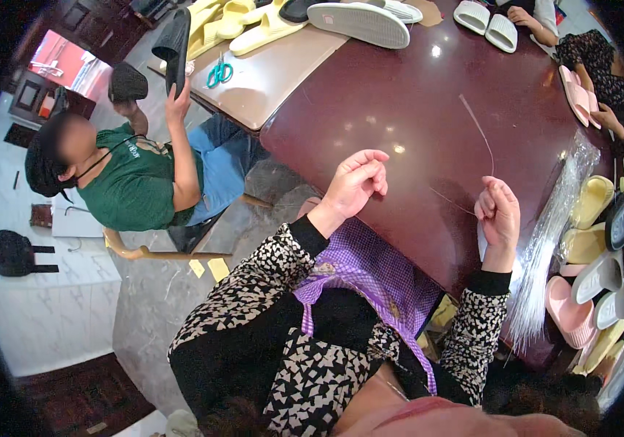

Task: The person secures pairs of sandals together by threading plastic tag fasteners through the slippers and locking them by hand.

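My right hand point(498, 210) is closed above the right part of the dark red table point(399, 95), with a thin clear plastic strand point(476, 121) pinched in it. One part of the strand stretches away over the tabletop and widens toward its far tip; a thinner part sticks out to the left of the fingers. My left hand point(358, 182) hovers over the near table edge, its fingers curled in. Anything between those fingers is hidden. Just right of my right hand lies a long bundle of similar clear strands point(545, 247), partly in clear wrapping.
Slippers in pink point(569, 312), grey, black and yellow crowd the right edge. Yellow slides point(265, 25), a grey-soled slipper point(359, 24) and green-handled scissors point(219, 72) lie at the far left. A person in green point(133, 175) holds black slippers; other people sit at the far right.
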